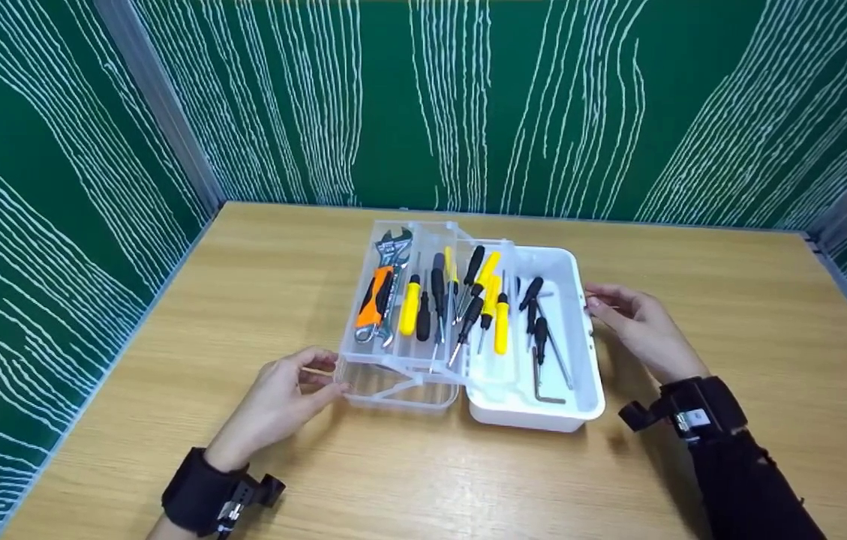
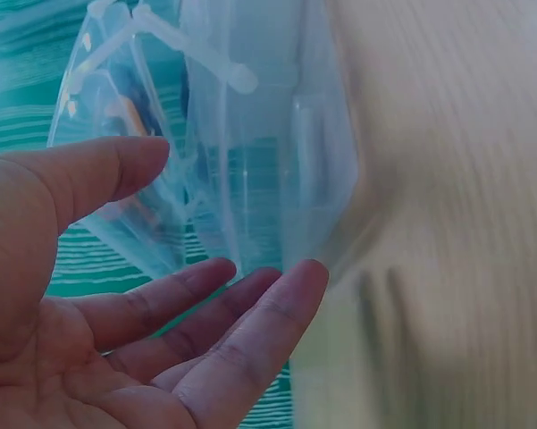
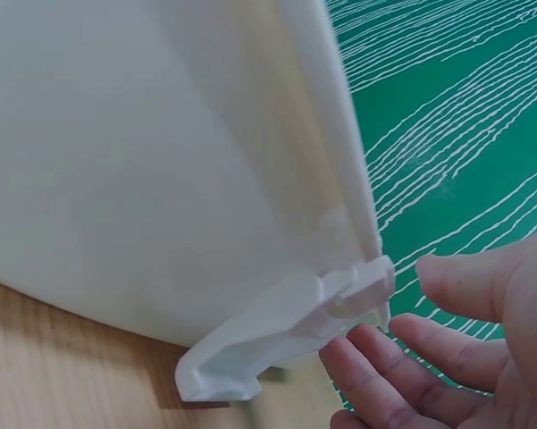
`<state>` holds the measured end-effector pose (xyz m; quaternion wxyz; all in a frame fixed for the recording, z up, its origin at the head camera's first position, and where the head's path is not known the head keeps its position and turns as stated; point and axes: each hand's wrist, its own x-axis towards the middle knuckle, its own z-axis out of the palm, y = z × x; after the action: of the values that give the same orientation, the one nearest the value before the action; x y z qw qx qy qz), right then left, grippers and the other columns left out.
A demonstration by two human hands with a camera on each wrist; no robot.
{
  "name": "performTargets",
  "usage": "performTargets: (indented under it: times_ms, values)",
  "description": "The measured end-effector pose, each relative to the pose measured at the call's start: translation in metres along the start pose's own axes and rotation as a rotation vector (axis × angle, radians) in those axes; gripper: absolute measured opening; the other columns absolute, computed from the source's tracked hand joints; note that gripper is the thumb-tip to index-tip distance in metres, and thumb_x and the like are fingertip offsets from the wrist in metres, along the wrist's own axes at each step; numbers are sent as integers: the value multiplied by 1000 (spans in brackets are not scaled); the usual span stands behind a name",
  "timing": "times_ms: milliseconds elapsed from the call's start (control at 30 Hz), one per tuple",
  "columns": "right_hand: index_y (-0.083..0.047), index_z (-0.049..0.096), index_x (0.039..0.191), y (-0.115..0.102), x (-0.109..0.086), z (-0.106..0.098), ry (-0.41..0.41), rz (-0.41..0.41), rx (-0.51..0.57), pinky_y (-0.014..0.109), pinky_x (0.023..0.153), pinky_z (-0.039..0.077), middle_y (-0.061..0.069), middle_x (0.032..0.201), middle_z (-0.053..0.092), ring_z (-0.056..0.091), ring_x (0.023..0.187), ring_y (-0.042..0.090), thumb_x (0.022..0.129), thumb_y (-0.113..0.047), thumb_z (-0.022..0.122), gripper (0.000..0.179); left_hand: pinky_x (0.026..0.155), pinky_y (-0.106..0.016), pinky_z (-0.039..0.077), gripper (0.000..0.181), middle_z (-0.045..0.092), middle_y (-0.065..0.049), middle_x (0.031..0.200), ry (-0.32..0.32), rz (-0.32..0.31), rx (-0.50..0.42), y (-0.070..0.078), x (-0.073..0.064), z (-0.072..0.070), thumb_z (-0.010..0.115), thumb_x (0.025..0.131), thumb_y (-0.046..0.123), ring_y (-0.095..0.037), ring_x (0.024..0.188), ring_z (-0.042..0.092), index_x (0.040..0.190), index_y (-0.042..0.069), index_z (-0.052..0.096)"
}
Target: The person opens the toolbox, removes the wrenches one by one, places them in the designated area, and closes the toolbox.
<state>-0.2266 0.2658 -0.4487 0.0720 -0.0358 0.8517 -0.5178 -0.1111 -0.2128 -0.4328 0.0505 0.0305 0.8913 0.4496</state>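
An opened white toolbox (image 1: 487, 405) with a clear folding lid and trays (image 1: 385, 364) stands in the middle of the table. An adjustable wrench (image 1: 393, 244) and an orange-and-black tool (image 1: 374, 304) lie in the left tray. Beside them are several yellow and black screwdrivers (image 1: 501, 330); the white base holds black-handled tools and a hex key (image 1: 549, 399). My left hand (image 1: 280, 390) is at the lid's near left corner, thumb and fingers spread apart. At the right side, my right hand (image 1: 644, 330) has its fingertips by the white latch (image 3: 286, 326); contact there is unclear.
The wooden table (image 1: 731, 285) extends around the toolbox. Green panels with white wavy lines (image 1: 385, 97) rise along its back and sides. Each wrist wears a black strap (image 1: 704, 412) with a small camera.
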Motion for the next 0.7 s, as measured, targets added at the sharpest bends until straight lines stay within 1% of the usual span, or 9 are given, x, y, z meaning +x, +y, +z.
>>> performTargets:
  times_ms: [133,233,333,433,600,700]
  values:
    - [-3,48,158,-5,-3,-3,16,-38,-14,13,104,49,19,151,60,64,123,8,112,-40,55,59,104,-51,61,42,73,-19,130,14,34,23,5,-3,-7,79,97,15,-32,114,75,134,0,68]
    - [-2,48,158,-8,-6,-5,24,-49,-16,8,102,46,19,151,61,65,122,6,113,-38,55,58,105,-53,60,42,73,-21,131,19,41,47,10,-4,-11,77,98,13,-33,116,74,136,-1,67]
    - [-3,48,158,-12,-9,-5,27,-56,-8,7,101,45,19,151,60,64,123,7,113,-36,56,56,105,-53,61,41,72,-21,133,23,35,71,15,-4,-15,75,99,12,-34,117,74,137,-1,66]
    - [-3,48,158,-15,-12,-5,30,-58,-2,6,101,45,19,151,60,62,126,9,113,-37,56,57,104,-52,62,41,71,-22,133,29,35,92,18,-5,-18,74,99,10,-34,118,73,137,0,67]
    - [-4,48,158,-19,-14,-7,36,-60,1,5,102,45,19,152,58,62,124,2,112,-39,56,59,101,-44,64,41,71,-22,135,38,38,119,24,-5,-24,73,99,11,-33,120,71,138,0,67]
    - [-6,48,159,-22,-15,-7,44,-63,1,5,102,45,19,152,58,62,122,0,111,-42,56,60,101,-42,64,41,70,-21,136,47,28,145,28,-4,-27,73,99,12,-33,123,70,138,1,67]
